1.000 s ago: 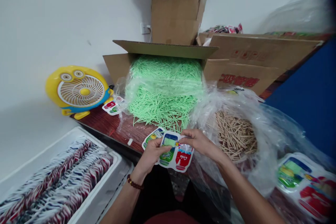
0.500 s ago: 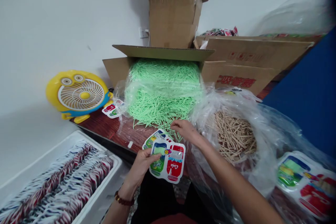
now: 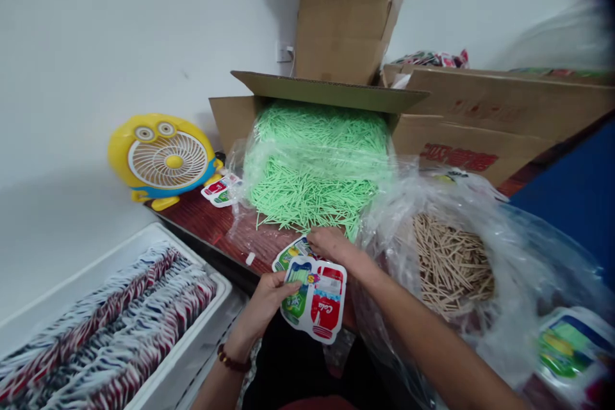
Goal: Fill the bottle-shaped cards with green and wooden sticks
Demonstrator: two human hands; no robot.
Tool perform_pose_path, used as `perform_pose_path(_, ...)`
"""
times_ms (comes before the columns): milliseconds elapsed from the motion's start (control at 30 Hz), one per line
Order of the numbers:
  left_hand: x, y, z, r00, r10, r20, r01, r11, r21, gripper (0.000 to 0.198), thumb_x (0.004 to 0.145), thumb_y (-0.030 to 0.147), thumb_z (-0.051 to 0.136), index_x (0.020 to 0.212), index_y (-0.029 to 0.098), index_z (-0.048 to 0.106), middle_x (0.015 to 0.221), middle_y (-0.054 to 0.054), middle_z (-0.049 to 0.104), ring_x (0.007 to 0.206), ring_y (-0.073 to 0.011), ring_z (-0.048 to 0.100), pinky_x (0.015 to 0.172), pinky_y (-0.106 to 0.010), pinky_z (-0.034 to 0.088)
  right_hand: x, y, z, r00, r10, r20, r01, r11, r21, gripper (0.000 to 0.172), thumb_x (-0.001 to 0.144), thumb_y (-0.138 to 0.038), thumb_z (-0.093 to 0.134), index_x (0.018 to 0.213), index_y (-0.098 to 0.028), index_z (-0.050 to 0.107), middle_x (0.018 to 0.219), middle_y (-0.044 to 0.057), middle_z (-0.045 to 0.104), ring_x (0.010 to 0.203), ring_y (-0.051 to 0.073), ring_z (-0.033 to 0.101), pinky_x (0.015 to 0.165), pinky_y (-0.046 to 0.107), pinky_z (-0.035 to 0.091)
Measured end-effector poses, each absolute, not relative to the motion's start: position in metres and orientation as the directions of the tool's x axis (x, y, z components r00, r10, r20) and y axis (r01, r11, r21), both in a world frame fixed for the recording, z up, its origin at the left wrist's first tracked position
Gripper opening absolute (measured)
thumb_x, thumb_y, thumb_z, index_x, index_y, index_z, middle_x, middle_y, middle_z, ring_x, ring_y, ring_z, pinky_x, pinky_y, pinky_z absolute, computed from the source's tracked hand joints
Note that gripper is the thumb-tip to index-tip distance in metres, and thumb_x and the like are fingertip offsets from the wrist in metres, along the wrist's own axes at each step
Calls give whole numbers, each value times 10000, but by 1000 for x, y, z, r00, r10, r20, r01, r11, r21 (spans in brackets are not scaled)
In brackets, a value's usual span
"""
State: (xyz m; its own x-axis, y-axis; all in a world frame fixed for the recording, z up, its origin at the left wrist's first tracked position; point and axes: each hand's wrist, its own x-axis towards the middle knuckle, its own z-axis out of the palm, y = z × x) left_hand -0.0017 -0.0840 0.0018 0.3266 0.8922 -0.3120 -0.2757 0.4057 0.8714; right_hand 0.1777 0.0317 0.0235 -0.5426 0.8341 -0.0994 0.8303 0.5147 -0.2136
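My left hand (image 3: 267, 302) grips a white printed card packet (image 3: 314, 300) with a green and a red bottle picture, held tilted over my lap. My right hand (image 3: 332, 245) reaches past the packet's top edge to the foot of the pile of green sticks (image 3: 312, 173) that spills from an open cardboard box (image 3: 327, 91) lined with clear plastic. Its fingers are curled down among the sticks; what they pinch is hidden. A second printed packet (image 3: 288, 252) lies on the dark red table (image 3: 202, 221) just behind the held one.
A clear bag of tan sticks (image 3: 451, 262) sits at right. More printed packets (image 3: 569, 349) lie at far right. A white tray of red-and-white packets (image 3: 110, 327) is at lower left. A yellow desk fan (image 3: 161, 160) stands by the wall. Stacked cardboard boxes (image 3: 346, 29) rise behind.
My right hand left the packet and moved forward to the edge of the green sticks. My left hand lowered and tilted the packet. The view shifted slightly.
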Motion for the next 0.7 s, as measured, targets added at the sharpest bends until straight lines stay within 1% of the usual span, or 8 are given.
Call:
perform_pose_path(167, -1, -82, 7, 336, 896, -292, -279, 391, 877, 236, 746, 302, 732, 878, 106, 738, 772, -71, 758, 716, -214, 687, 707, -311, 525, 194, 30, 33, -501, 865, -8, 828, 477, -297, 139, 800, -140, 483, 856, -183, 603, 858, 68, 671, 797, 192, 629, 680, 271, 423)
perform_pose_path(233, 0, -81, 9, 349, 894, -280, -275, 383, 882, 227, 751, 301, 728, 875, 111, 736, 782, -67, 759, 711, -206, 683, 703, -302, 521, 205, 27, 43, -435, 897, 79, 802, 426, -418, 192, 818, -144, 440, 965, -189, 554, 836, 36, 647, 746, 157, 614, 651, 254, 431)
perform_pose_path(267, 1, -81, 10, 361, 892, -273, -269, 380, 885, 226, 753, 302, 726, 875, 112, 736, 786, -67, 759, 710, -203, 682, 699, -297, 519, 210, 24, 49, -381, 916, 127, 741, 385, -550, 214, 823, -156, 430, 1014, -191, 521, 819, 18, 630, 697, 140, 604, 616, 245, 434)
perform_pose_path(333, 4, -81, 14, 383, 885, -264, -251, 375, 892, 234, 754, 309, 724, 882, 113, 735, 805, -72, 762, 708, -200, 679, 692, -289, 515, 217, 16, 62, -271, 947, 170, 463, 283, -840, 228, 813, -212, 474, 1040, -199, 478, 773, -17, 591, 588, 116, 574, 516, 224, 418)
perform_pose_path(400, 8, -81, 17, 399, 877, -267, -231, 378, 897, 244, 752, 321, 725, 883, 115, 735, 824, -77, 764, 710, -200, 678, 693, -289, 513, 219, 6, 73, -216, 964, 157, 133, 188, -973, 246, 767, -273, 572, 989, -204, 490, 731, -38, 567, 521, 103, 545, 439, 206, 375)
perform_pose_path(433, 10, -81, 18, 403, 874, -272, -222, 381, 897, 248, 751, 328, 726, 878, 115, 736, 829, -79, 765, 711, -201, 677, 696, -291, 513, 219, 1, 78, -209, 966, 153, 49, 166, -985, 255, 747, -290, 608, 962, -204, 504, 724, -40, 567, 519, 99, 542, 429, 200, 363)
perform_pose_path(500, 15, -81, 20, 405, 871, -279, -209, 385, 899, 254, 749, 338, 728, 871, 116, 737, 827, -80, 764, 713, -203, 677, 705, -299, 514, 217, -8, 83, -171, 972, 164, -18, 163, -986, 254, 728, -292, 644, 935, -200, 529, 718, -38, 572, 532, 91, 537, 439, 196, 366)
perform_pose_path(700, 23, -82, 24, 401, 879, -258, -219, 365, 905, 272, 739, 331, 741, 906, 116, 741, 806, -75, 758, 713, -208, 678, 715, -306, 512, 210, -21, 76, -156, 976, 150, -40, 146, -989, 215, 722, -289, 671, 883, -199, 559, 706, -28, 595, 562, 98, 539, 518, 226, 431)
